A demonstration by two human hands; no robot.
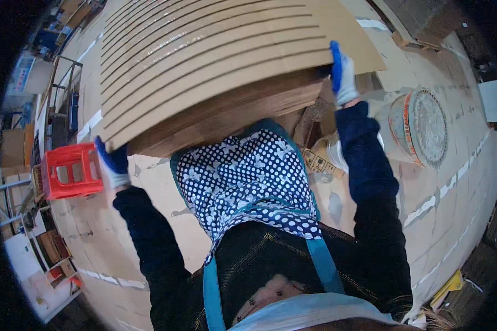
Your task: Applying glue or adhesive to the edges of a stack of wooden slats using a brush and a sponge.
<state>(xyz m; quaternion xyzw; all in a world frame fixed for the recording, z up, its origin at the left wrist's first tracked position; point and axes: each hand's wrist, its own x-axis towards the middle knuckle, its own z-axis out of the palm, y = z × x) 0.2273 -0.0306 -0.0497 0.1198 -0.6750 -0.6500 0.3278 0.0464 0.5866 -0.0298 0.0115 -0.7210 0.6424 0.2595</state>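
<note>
A wide brown cardboard sheet (215,63) with many dark parallel lines across it lies tilted in front of me, its near edge raised. My left hand (115,161), in a blue and white glove, is closed on its near left corner. At the near right corner, my right hand (342,76) in a matching glove grips the edge, its fingers partly hidden. Below the sheet shows the side of a stack of cardboard (232,117). Another plain cardboard piece (364,47) sticks out beyond the sheet on the right.
A red plastic stool (72,171) stands on the floor at my left. To the right is a round tub (419,128) with an orange-marked rim. Boxes on a pallet (422,22) sit at the far right. Shelving (49,243) lines the left side.
</note>
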